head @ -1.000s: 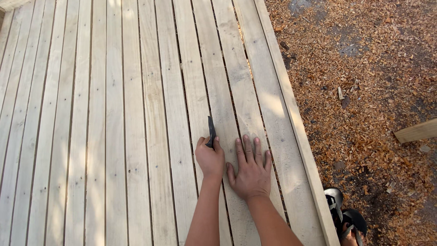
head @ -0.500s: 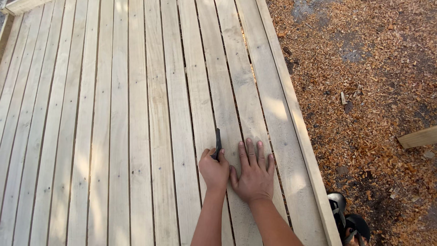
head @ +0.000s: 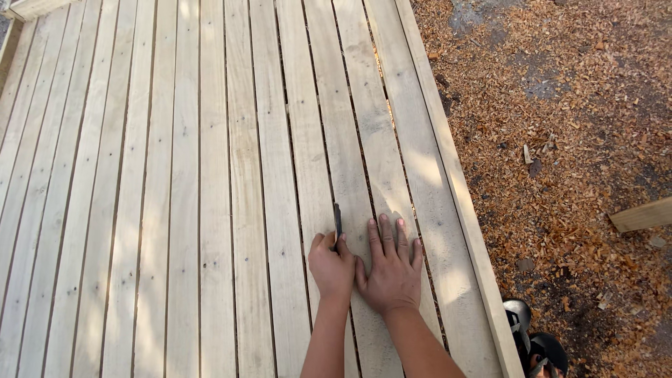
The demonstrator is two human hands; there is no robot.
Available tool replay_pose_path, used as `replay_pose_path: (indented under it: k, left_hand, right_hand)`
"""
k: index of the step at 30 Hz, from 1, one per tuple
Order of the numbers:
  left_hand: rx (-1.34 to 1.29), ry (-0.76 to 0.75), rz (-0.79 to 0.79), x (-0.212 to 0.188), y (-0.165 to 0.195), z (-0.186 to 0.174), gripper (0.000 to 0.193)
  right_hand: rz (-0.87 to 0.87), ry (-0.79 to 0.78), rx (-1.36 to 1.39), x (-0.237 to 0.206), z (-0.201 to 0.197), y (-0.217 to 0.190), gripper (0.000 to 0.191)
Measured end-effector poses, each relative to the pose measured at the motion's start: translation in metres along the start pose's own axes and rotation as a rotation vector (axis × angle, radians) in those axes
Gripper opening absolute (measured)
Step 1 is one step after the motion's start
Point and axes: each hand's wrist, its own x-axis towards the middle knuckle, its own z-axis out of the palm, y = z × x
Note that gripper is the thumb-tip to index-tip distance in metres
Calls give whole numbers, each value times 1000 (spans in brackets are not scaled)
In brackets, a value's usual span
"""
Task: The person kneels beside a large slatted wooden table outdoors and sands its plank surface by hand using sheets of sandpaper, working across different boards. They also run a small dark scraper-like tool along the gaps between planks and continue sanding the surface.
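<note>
My left hand [head: 332,266] is closed around a thin dark tool [head: 337,220] whose tip sticks up into the gap between two pale wooden slats. Pressed flat beside it, my right hand [head: 390,269] lies with fingers spread on a slat [head: 350,140] of the wide slatted wooden panel. The two hands touch each other near the panel's right side. What kind of tool it is cannot be made out.
The panel's right edge board [head: 448,161] borders ground covered in wood shavings [head: 560,140]. A loose piece of timber [head: 640,215] lies at the right. A dark shoe [head: 535,343] shows at the bottom right.
Both hands and the tool have slid a little lower and to the right in view. Grip and flat right hand are unchanged.
</note>
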Motion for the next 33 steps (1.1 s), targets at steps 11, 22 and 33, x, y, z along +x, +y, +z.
replay_pose_path:
  k: [11, 22, 33]
  left_hand:
    - [44, -30, -15, -6, -3, -2, 17]
    - [-265, 165, -69, 70, -2, 0, 21]
    - [-221, -26, -119, 0, -15, -6, 16]
  right_hand:
    - [21, -52, -4, 2, 2, -1, 80]
    - [4, -4, -18, 0, 0, -1, 77]
    - [6, -16, -5, -1, -1, -1, 77]
